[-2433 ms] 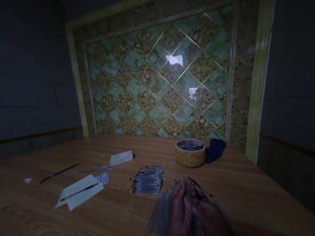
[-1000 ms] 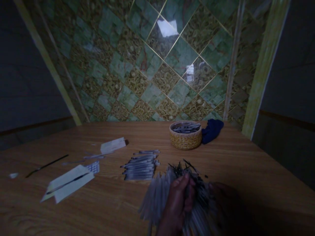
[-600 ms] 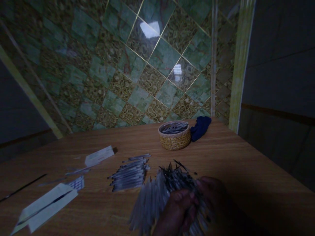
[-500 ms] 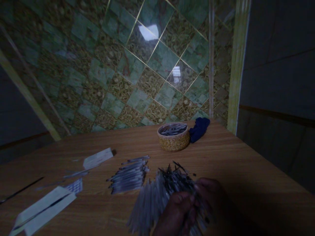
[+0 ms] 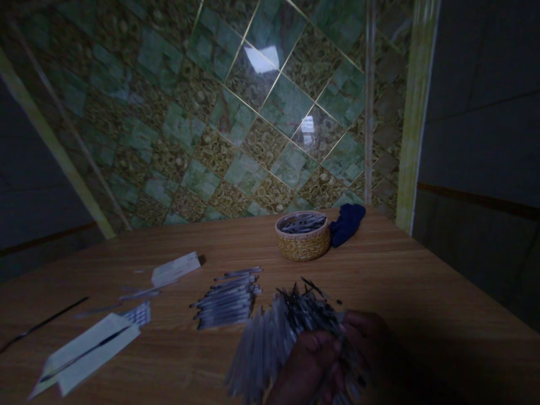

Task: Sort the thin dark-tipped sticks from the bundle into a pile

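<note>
The dark stick pile (image 5: 304,309), axes mixed, lies toward the far edge of the counter (image 5: 236,239) from the left hand (image 5: 310,360), nearer than the right hand (image 5: 366,332); fingers are narrow, hold indeterminable.

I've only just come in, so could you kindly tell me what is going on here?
A person's left hand and right hand are close together at a loose heap of thin sticks; it is too dark to tell what, if anything, they hold. To the left of the heap lies a neater stack of similar sticks. Farther back stands a woven basket holding more thin sticks, with a dark blue cloth beside it.
</note>
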Demonstrator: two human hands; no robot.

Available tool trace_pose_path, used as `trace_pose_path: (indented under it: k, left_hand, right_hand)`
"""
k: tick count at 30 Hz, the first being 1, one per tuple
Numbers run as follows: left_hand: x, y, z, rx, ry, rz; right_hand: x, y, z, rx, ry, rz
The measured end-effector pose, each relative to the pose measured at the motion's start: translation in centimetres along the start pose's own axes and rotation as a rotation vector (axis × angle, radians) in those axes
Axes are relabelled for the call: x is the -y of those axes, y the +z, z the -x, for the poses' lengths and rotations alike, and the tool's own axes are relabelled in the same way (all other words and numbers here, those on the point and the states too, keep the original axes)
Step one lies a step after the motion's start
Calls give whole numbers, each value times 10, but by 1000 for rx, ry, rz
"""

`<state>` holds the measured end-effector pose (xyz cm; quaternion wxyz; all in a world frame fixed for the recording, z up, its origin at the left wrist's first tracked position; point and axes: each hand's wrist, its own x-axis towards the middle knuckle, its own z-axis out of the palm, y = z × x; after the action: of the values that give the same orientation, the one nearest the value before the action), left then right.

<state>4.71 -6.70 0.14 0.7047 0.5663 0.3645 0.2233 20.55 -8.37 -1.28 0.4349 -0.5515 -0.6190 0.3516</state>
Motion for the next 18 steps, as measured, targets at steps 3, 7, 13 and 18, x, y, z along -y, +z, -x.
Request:
trace_pose_path:
  k: [3, 7, 13, 18]
  left_hand:
    - [2, 2, -2, -60, -8, -27]
    - [2, 0, -3, -102, -12, -68]
    - [-9, -15, 12, -133, -14, -93]
    - [-24, -23, 24, -255, 23, -59]
  right_hand:
    - [-3, 0, 1, -22, -92, 121]
    - [-5, -2, -2, -59, -79, 135]
    - [-2, -31, -11, -229, 90, -56]
    - [0, -56, -15, -464, 162, -48]
